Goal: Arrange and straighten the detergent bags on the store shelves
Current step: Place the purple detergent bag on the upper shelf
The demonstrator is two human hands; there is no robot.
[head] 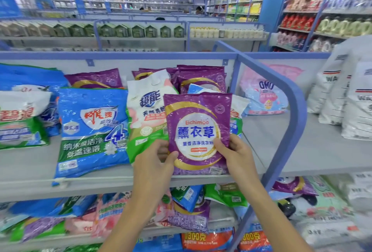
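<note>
A purple lavender detergent bag (pixel 196 127) stands upright at the front of the top shelf (pixel 26 173). My left hand (pixel 155 163) pinches its lower left edge, thumb on the front. On the lower right side my right hand (pixel 235 151) grips the bag with the thumb across its face. A white and green bag (pixel 148 111) leans right behind it on the left. More purple bags (pixel 203 79) are stacked at the back. A large blue bag (pixel 90 131) lies flat further left.
A blue and green bag (pixel 22 115) lies at the far left. A blue metal divider (pixel 289 101) bounds the shelf on the right, with a pink bag (pixel 263 95) and white sacks (pixel 346 99) beyond. The lower shelf holds several jumbled bags (pixel 187 209).
</note>
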